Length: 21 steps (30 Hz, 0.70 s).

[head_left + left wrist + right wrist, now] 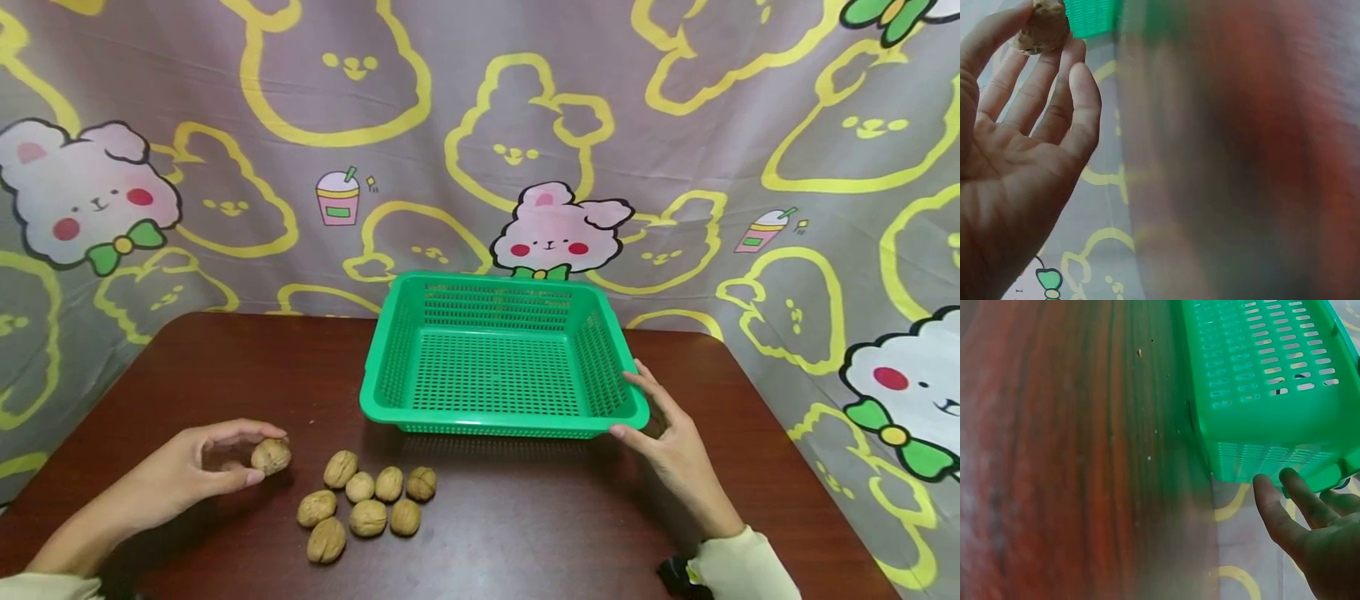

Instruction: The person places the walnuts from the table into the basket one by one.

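My left hand (176,467) pinches a walnut (272,456) between thumb and fingers, above the left part of the table. In the left wrist view the same walnut (1044,28) sits at the fingertips, with the other fingers spread loosely. Several more walnuts (368,517) lie in a loose group right of that hand. A green plastic basket (495,419) with slotted walls stands farther back, with nothing in it. At its front right corner is my right hand (678,450), thumb by the front rim and fingers along the right side. The right wrist view shows its fingers (1279,515) fairly straight beside the basket wall.
The dark reddish-brown wooden table (525,533) has rounded far corners. Behind it hangs a cloth (420,167) printed with cartoon rabbits and drinks. Small crumbs (1139,353) dot the tabletop near the basket. A black object (678,575) shows by the right sleeve.
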{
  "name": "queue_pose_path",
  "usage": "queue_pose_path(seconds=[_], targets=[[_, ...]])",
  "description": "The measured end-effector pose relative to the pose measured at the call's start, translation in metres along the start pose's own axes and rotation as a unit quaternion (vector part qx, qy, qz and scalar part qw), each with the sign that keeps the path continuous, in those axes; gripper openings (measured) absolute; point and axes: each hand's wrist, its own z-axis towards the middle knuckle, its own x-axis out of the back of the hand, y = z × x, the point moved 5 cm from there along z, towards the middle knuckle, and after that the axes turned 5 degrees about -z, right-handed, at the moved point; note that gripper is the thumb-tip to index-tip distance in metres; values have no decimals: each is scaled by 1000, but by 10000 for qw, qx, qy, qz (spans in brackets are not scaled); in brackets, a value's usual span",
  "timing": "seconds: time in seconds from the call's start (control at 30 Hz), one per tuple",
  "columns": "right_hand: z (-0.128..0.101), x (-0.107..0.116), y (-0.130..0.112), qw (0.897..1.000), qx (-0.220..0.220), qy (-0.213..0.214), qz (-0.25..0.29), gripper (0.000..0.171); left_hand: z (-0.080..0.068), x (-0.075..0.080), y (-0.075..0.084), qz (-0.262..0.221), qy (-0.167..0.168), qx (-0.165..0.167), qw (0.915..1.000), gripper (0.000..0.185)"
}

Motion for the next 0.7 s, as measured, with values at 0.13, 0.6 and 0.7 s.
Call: queue_pose_path(seconds=[0.13, 0.6, 0.7], targets=[[-1, 1, 1, 9999, -43, -34, -140, 69, 4, 5, 12, -55, 22, -35, 10000, 43], [-1, 2, 0, 9992, -224, -151, -306, 70, 38, 2, 57, -529, -332, -816, 9947, 41], [-2, 4, 1, 9988, -270, -137, -384, 70, 51, -3, 71, -731, -533, -909, 9917, 41]])
